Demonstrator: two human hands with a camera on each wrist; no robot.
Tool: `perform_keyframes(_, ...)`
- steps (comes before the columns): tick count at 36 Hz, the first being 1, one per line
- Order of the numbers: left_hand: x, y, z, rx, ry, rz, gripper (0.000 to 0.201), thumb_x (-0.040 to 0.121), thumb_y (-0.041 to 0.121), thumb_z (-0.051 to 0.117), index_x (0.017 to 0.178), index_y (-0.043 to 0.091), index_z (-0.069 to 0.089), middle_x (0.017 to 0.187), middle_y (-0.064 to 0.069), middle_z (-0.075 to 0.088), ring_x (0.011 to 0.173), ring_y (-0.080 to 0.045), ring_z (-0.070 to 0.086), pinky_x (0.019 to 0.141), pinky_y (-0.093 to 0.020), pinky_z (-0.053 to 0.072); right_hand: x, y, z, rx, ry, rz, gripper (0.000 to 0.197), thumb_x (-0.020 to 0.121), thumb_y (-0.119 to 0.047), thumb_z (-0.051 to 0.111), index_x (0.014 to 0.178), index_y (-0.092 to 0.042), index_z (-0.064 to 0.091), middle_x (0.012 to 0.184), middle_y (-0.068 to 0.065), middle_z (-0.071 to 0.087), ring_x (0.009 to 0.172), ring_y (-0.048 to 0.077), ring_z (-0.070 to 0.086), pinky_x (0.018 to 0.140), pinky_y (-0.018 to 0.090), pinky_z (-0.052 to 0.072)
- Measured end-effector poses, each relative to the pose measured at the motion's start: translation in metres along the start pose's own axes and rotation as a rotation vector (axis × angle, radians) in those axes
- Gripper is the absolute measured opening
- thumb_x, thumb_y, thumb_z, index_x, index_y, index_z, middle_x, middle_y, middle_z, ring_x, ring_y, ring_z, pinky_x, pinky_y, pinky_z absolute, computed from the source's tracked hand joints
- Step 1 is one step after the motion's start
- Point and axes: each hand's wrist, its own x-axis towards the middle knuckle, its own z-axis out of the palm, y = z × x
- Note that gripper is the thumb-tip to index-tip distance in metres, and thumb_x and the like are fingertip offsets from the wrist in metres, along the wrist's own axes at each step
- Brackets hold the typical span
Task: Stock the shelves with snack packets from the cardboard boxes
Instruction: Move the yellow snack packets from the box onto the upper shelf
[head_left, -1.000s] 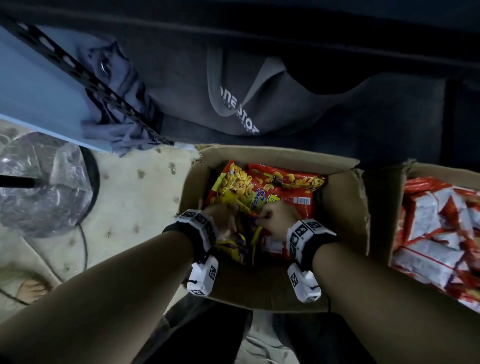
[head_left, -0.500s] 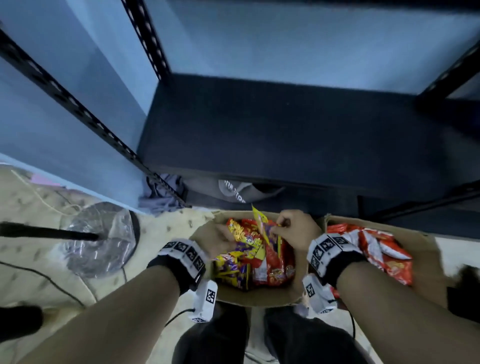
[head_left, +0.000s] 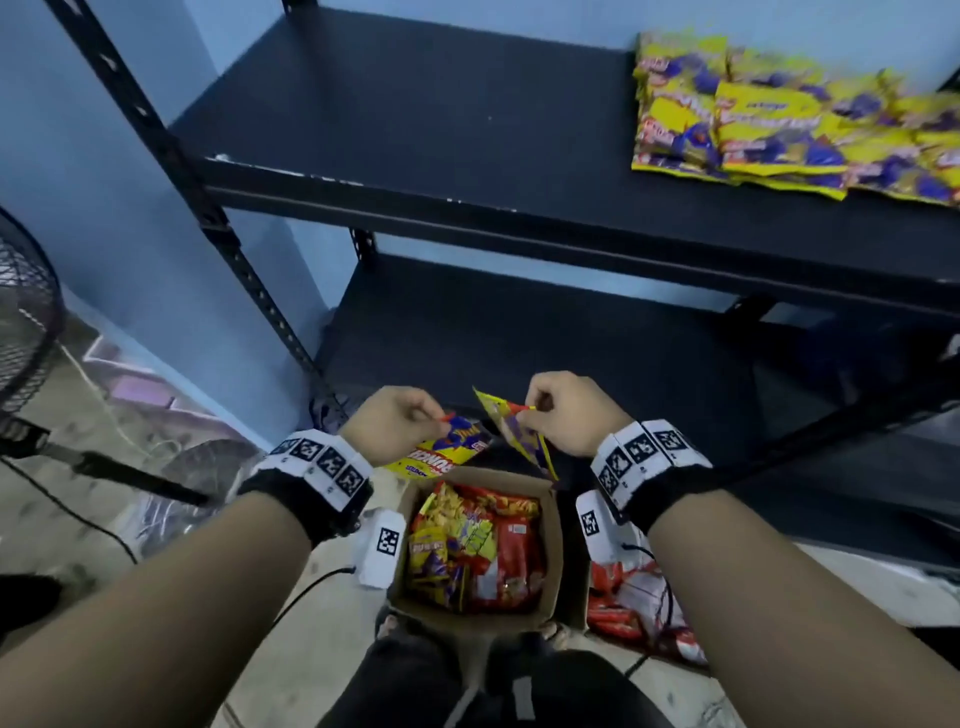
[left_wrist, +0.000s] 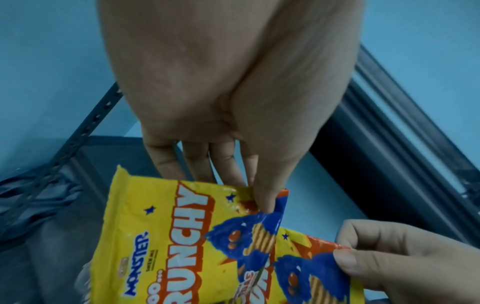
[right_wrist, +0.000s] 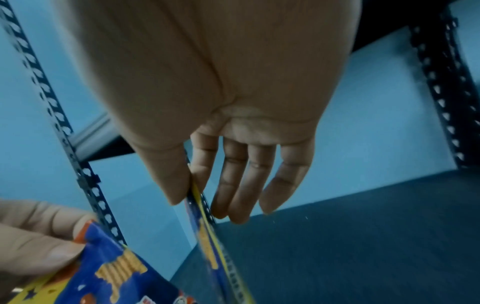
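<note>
My left hand (head_left: 400, 423) pinches the top corner of a yellow and blue snack packet (head_left: 447, 451) (left_wrist: 166, 242), thumb against fingers. My right hand (head_left: 563, 413) pinches a second packet of the same kind (head_left: 519, 436) (right_wrist: 207, 232), which hangs edge-on. Both packets hang above an open cardboard box (head_left: 550, 545) holding red and yellow packets. The black metal shelves (head_left: 467, 130) stand in front of me. Several matching yellow packets (head_left: 779, 124) lie on the upper shelf at the right.
A second box of red and white packets (head_left: 639, 597) sits to the right on the floor. A black fan (head_left: 26, 312) and cables stand at the left. The lower shelf (head_left: 519, 338) is dark and bare. My legs (head_left: 467, 686) are below the box.
Both hands have lifted out of the box, each with a yellow packet, and risen toward the shelves. My head has tilted up, so the upper shelf with its packets now shows.
</note>
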Motion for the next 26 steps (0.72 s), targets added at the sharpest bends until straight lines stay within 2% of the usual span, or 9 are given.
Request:
perform_keyframes(2, -0.002, 0.014, -0.014, 0.006, 0.035, 0.031, 0.01, 0.088, 0.02, 0.078, 0.086, 0.013, 0.072, 0.074, -0.006, 0.07, 0.051, 0.002, 0.054, 0.055, -0.019, 0.047, -0.005, -0.01, -0.017, 0.019, 0.005, -0.043, 0.018, 0.093, -0.036, 0.07, 0.081, -0.024, 0.061, 0.082, -0.004, 0.065, 0.078, 0.017, 0.063, 0.071, 0.036, 0.051)
perform_keyframes(4, -0.003, 0.028, -0.029, 0.029, 0.045, 0.067, 0.01, 0.088, 0.024, 0.079, 0.084, 0.018, 0.072, 0.08, -0.007, 0.073, 0.063, -0.007, 0.06, 0.066, -0.032, 0.053, -0.009, -0.021, -0.035, 0.038, 0.022, -0.089, 0.017, 0.096, -0.037, 0.066, 0.084, -0.027, 0.06, 0.084, -0.005, 0.066, 0.079, 0.014, 0.064, 0.072, 0.036, 0.053)
perform_keyframes(5, -0.004, 0.036, -0.037, 0.046, 0.043, 0.087, 0.009, 0.089, 0.025, 0.078, 0.084, 0.02, 0.072, 0.081, -0.006, 0.074, 0.065, -0.01, 0.061, 0.068, -0.033, 0.053, -0.011, -0.027, -0.044, 0.043, 0.039, -0.11, 0.017, 0.097, -0.038, 0.065, 0.085, -0.027, 0.06, 0.084, -0.005, 0.067, 0.079, 0.013, 0.064, 0.072, 0.035, 0.053)
perform_keyframes(8, -0.005, 0.062, -0.06, 0.05, 0.033, 0.138, 0.009, 0.091, 0.025, 0.076, 0.086, 0.019, 0.071, 0.075, 0.002, 0.071, 0.061, -0.003, 0.059, 0.061, -0.023, 0.05, -0.015, -0.044, -0.067, 0.072, 0.109, -0.176, 0.016, 0.098, -0.036, 0.064, 0.086, -0.026, 0.06, 0.082, -0.003, 0.067, 0.077, 0.014, 0.064, 0.071, 0.033, 0.052)
perform_keyframes(13, -0.003, 0.103, -0.099, 0.012, 0.066, 0.216, 0.008, 0.092, 0.024, 0.075, 0.089, 0.017, 0.071, 0.081, -0.002, 0.072, 0.067, -0.007, 0.063, 0.065, -0.025, 0.052, -0.017, -0.07, -0.107, 0.106, 0.219, -0.29, 0.015, 0.1, -0.036, 0.061, 0.087, -0.028, 0.057, 0.078, -0.003, 0.063, 0.071, 0.008, 0.058, 0.063, 0.025, 0.042)
perform_keyframes(16, -0.001, 0.13, -0.122, 0.007, 0.087, 0.289, 0.008, 0.092, 0.023, 0.074, 0.09, 0.016, 0.071, 0.077, 0.003, 0.071, 0.069, -0.005, 0.067, 0.066, -0.021, 0.053, -0.018, -0.085, -0.132, 0.117, 0.29, -0.348, 0.014, 0.101, -0.036, 0.059, 0.089, -0.03, 0.056, 0.081, -0.001, 0.064, 0.075, 0.013, 0.061, 0.065, 0.029, 0.048)
perform_keyframes(19, 0.006, 0.153, -0.142, -0.01, 0.107, 0.359, 0.007, 0.092, 0.022, 0.074, 0.09, 0.017, 0.071, 0.082, -0.004, 0.073, 0.074, -0.018, 0.071, 0.07, -0.032, 0.059, -0.016, -0.098, -0.156, 0.165, 0.36, -0.402, 0.014, 0.101, -0.034, 0.059, 0.088, -0.03, 0.055, 0.08, 0.0, 0.063, 0.076, 0.016, 0.061, 0.068, 0.031, 0.048)
perform_keyframes(23, 0.017, 0.184, -0.166, -0.013, 0.131, 0.431, 0.007, 0.094, 0.022, 0.072, 0.092, 0.015, 0.069, 0.084, -0.003, 0.073, 0.071, -0.009, 0.067, 0.062, -0.021, 0.053, -0.007, -0.111, -0.184, 0.232, 0.458, -0.452, 0.013, 0.102, -0.032, 0.058, 0.091, -0.028, 0.054, 0.082, 0.001, 0.065, 0.08, 0.02, 0.064, 0.072, 0.04, 0.052)
perform_keyframes(26, 0.029, 0.203, -0.183, 0.003, 0.137, 0.451, 0.008, 0.095, 0.024, 0.071, 0.095, 0.016, 0.068, 0.085, 0.001, 0.075, 0.072, -0.007, 0.071, 0.062, -0.02, 0.054, 0.005, -0.115, -0.199, 0.281, 0.539, -0.446, 0.012, 0.103, -0.032, 0.057, 0.093, -0.026, 0.054, 0.082, 0.004, 0.066, 0.083, 0.027, 0.065, 0.075, 0.048, 0.054)
